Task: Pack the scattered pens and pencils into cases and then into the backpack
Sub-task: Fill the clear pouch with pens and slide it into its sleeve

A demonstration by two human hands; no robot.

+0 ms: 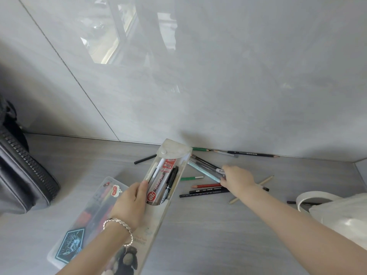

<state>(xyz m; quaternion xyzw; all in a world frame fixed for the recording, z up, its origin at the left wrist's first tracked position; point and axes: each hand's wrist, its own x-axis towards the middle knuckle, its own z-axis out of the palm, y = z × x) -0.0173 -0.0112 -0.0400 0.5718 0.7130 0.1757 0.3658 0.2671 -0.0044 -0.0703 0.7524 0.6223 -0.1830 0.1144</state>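
My left hand (132, 203) grips the left edge of an open beige pen case (158, 221), tilted up from the table, with its flap (174, 150) back. Several pens and a red-labelled pack (166, 176) lie inside. My right hand (237, 180) holds a small bundle of pens (206, 168), one pale teal, one black, angled toward the case mouth. Loose pencils (206, 190) lie on the grey table below that hand. More pencils (252, 154) rest along the wall. A clear plastic case (83, 221) with stickers lies at the left.
A dark grey backpack (21, 175) with a heavy zip stands at the left edge. A white bag (341, 213) with a strap sits at the right. A glossy grey tiled wall rises right behind the table. A black pen (145, 159) lies left of the case flap.
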